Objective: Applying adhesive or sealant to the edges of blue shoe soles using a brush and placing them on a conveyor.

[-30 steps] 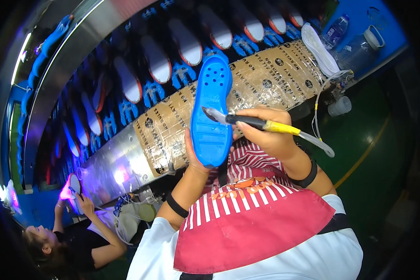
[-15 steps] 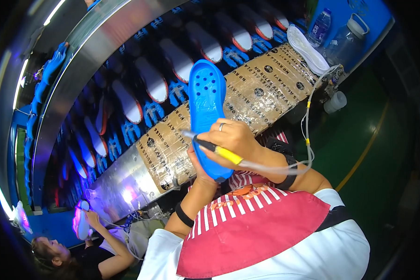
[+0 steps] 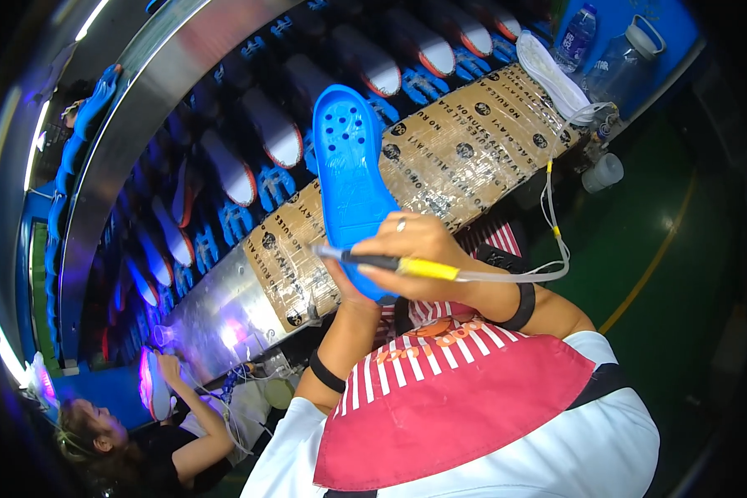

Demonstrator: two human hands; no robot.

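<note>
A blue shoe sole (image 3: 350,187) with a raised rim and several round holes in its broad end stands tilted above a packed-over bench. My left hand (image 3: 353,292) is closed around its lower end, the fingers partly hidden behind it. My right hand (image 3: 423,241) grips a brush (image 3: 380,261) with a black and yellow handle, fed by a clear tube (image 3: 506,276). The brush tip reaches the left rim of the sole near its lower end, and is blurred. Whether it touches the rim I cannot tell. The right hand lies over part of the sole.
Brown printed cardboard under clear film (image 3: 440,162) covers the bench. Beyond it, rows of white soles with red edges (image 3: 282,137) and blue soles (image 3: 275,187) line a dark conveyor. A white sole (image 3: 548,79), bottle (image 3: 574,40) and jug (image 3: 627,62) stand far right. A co-worker (image 3: 100,444) sits left.
The blue sole has moved a little left and away from me. My right hand has swung the brush to lie more level, its tip lower along the sole's left rim.
</note>
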